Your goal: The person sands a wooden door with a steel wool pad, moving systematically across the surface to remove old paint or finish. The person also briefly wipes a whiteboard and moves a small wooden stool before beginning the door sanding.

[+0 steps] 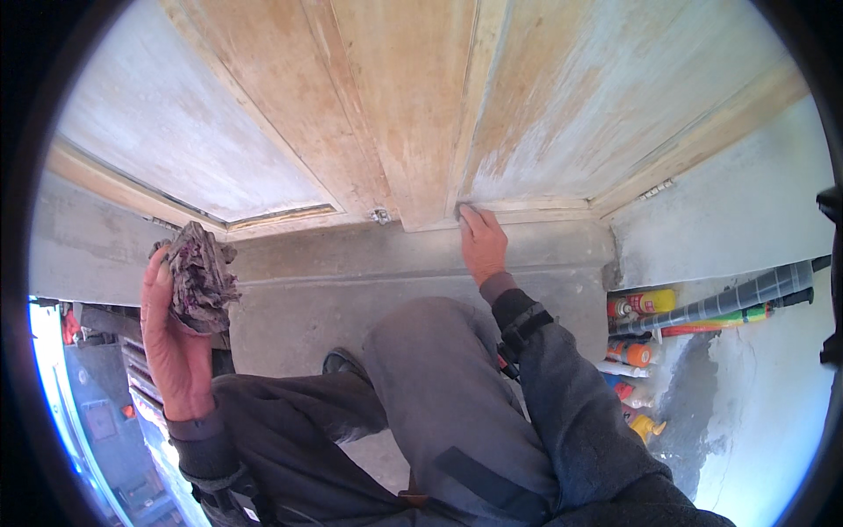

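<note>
Before me stands a pair of panelled wooden doors (421,118), with bare wood and whitish patches on the panels. My left hand (178,342), raised at the left, grips a crumpled, dirty grey-purple rag (201,280) between thumb and fingers, a little away from the door's lower left corner. My right hand (484,240) has its fingertips on the lower inner corner of the right door's panel frame (461,209). A small dark piece, too hidden to name, seems pinched under the fingertips. Near the bottom middle edge of the left door sits a small metal fitting (380,215).
A stepped concrete sill (296,309) lies below the doors, with my bent knees over it. Spray cans and bottles (629,354) stand at the right beside a long wrapped roll (731,300). Plastered walls (718,204) flank the doors. Slatted items (135,365) are at the left.
</note>
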Demonstrator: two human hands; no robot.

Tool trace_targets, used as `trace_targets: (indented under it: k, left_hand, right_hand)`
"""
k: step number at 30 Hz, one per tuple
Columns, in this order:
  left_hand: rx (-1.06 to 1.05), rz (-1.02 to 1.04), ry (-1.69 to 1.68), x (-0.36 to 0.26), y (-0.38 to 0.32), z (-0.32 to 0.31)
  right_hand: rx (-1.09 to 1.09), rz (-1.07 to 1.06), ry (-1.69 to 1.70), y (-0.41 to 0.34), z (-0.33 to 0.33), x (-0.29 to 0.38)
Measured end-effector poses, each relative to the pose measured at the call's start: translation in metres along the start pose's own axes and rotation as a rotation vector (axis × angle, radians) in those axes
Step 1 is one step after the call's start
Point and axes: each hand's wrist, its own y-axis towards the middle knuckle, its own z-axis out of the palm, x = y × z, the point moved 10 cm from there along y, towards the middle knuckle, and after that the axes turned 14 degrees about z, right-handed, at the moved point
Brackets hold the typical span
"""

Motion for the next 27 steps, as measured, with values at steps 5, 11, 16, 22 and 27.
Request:
trace_targets:
  k: [5,11,16,22,27]
  left_hand:
    - [-0.013,0.003,-0.009,-0.001,-0.001,-0.001]
    - [-0.006,0.002,-0.015,-0.001,-0.002,-0.007]
    - [-0.008,-0.003,-0.027,0.000,0.000,-0.011]
    - [0.026,0.010,-0.044,0.000,-0.001,0.004]
    - [0.014,0.003,-0.033,0.000,0.000,0.002]
  right_hand:
    - [-0.047,0.119,0.207,0.007,-0.029,0.006]
    - [-0.058,0.278,0.379,0.026,-0.027,0.012]
    - [-0.109,0.240,0.424,0.019,-0.001,-0.009]
    - [-0.075,0.423,0.206,0.006,0.028,-0.045]
    - [0.021,0.641,0.768,0.028,-0.001,-0.030]
